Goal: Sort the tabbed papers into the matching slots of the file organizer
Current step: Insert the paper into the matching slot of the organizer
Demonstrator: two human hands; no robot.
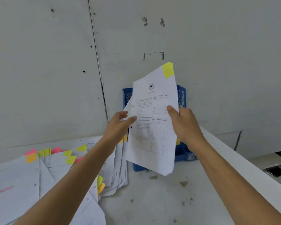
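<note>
Tabbed paper (pixel 152 132), a printed sheet with tables on it, is held up in the air between both hands, standing nearly upright and leaning a little to the right. Its yellow tab (pixel 168 70) sticks out at the top corner, well above my right hand (pixel 186 127). That hand grips the sheet's right edge, thumb pressed flat on the printed face and the other fingers wrapped out of sight behind it. My left hand (pixel 118 125) is at the opposite edge, its thumb tip touching the front of the sheet and its fingers loosely curved. From this angle I cannot tell whether they actually close on the paper. The blue file organizer (pixel 182 98) stands just beyond both hands, mostly hidden by the sheet, against the grey wall (pixel 217 62). Below and left of my left forearm lies the pile of tabbed papers (pixel 55 169), fanned out on the table (pixel 152 200), showing pink, orange and yellow tabs.
</note>
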